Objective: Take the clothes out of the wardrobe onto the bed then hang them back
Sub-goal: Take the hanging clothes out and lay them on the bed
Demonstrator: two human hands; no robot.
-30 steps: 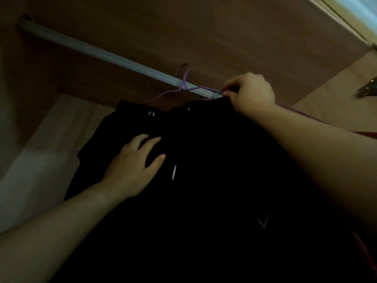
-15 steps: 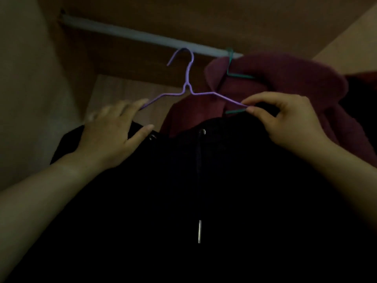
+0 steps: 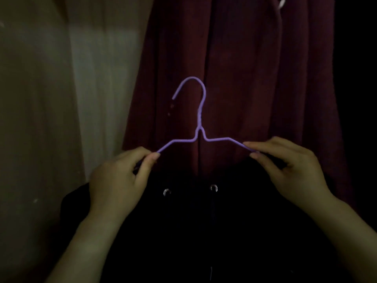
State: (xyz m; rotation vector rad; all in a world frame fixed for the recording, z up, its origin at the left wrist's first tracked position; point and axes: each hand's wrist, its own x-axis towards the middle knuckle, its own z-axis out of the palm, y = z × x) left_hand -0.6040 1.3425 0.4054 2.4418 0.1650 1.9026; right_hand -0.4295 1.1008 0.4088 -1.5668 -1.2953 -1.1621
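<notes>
A thin purple wire hanger (image 3: 199, 127) stands upright in front of me, its hook free and off the rail. My left hand (image 3: 120, 176) pinches its left shoulder and my right hand (image 3: 285, 170) pinches its right shoulder. A black hooded garment (image 3: 204, 225) with two metal eyelets hangs below the hanger, its shoulders under my hands. Behind it hangs a dark red garment (image 3: 244, 78).
The pale side wall of the wardrobe (image 3: 36, 119) fills the left. Its lighter back panel (image 3: 106, 78) shows between the wall and the red garment. At the far right the space is dark. The rail is out of view.
The hanger has come down off the rail, level with the red garment. My left hand moved from the black garment's shoulder to pinch the hanger's left arm.
</notes>
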